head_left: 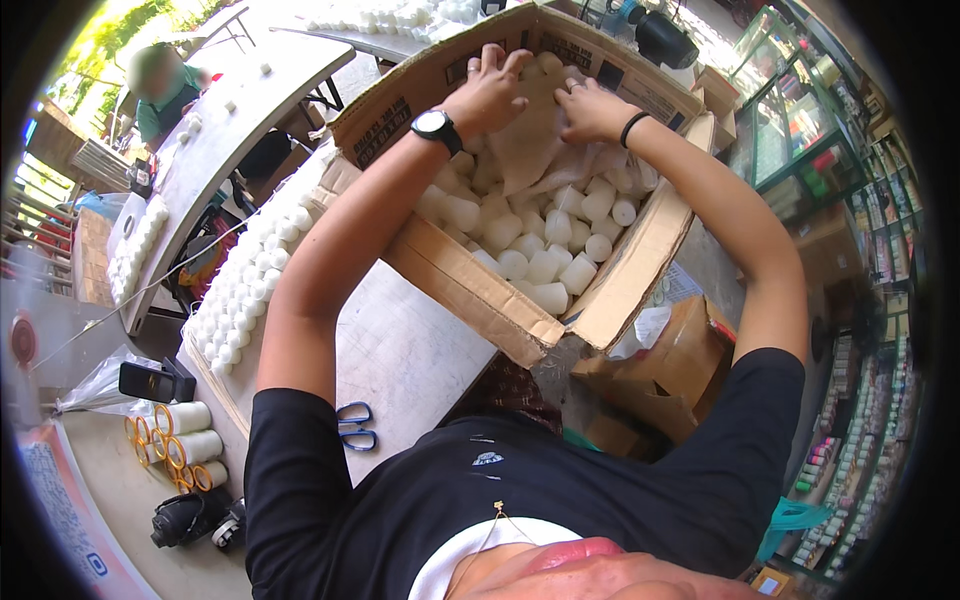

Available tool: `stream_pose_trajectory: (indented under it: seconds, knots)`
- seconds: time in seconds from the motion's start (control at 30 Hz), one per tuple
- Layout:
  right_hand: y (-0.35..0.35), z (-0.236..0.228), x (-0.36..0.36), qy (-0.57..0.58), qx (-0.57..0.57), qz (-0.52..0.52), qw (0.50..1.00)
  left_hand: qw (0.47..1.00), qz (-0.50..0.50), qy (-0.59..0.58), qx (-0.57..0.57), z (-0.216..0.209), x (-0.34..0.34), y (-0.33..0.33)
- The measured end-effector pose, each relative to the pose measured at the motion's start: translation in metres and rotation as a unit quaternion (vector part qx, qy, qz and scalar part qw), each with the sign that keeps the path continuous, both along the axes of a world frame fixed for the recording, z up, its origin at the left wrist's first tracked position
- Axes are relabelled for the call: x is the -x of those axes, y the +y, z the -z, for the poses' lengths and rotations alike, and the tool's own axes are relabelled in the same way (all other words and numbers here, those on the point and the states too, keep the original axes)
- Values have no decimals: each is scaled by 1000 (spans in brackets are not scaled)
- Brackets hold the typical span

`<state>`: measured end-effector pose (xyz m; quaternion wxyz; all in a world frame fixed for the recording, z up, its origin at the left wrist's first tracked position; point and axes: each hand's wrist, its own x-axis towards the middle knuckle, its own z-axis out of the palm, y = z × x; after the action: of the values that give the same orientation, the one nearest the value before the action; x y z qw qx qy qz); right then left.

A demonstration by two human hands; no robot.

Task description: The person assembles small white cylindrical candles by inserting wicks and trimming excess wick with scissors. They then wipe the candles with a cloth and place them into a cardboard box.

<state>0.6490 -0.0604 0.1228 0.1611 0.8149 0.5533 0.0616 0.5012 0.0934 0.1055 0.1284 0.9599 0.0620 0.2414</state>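
A large cardboard box (pixel 470 290) stands open in front of me, filled with small white cylindrical pieces (pixel 540 265) that look like wound thread. A whitish translucent plastic bag (pixel 530 150) lies over part of them toward the far side. My left hand (pixel 487 92), with a watch on its wrist, is over the far left of the box, fingers bent and apart, holding nothing I can see. At the far right, my right hand (pixel 592 108) has its fingers curled at the bag's edge and appears to grip it; its fingertips are partly hidden.
Rows of white pieces (pixel 240 300) line the table left of the box. Blue-handled scissors (pixel 357 427) lie nearer me, by spools (pixel 190 447) with orange rims. Another cardboard box (pixel 655 365) sits at right, before glass shelves (pixel 800 110). A person (pixel 160 95) sits far left.
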Motion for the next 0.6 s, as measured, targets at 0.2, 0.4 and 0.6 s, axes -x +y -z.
stream_pose_trajectory:
  seconds: [0.2, 0.4, 0.6]
  knots:
    - [4, -15, -29, 12, 54, -115, 992, 998, 24, 47, 46, -14, 10, -10]
    - [5, -36, -10, 26, -114, -196, 974, 976, 49, 151, 147, -26, -1, 0]
    - [24, -60, 38, 121, -235, -212, 941, 803, 78, 25, 591, -17, 12, -8]
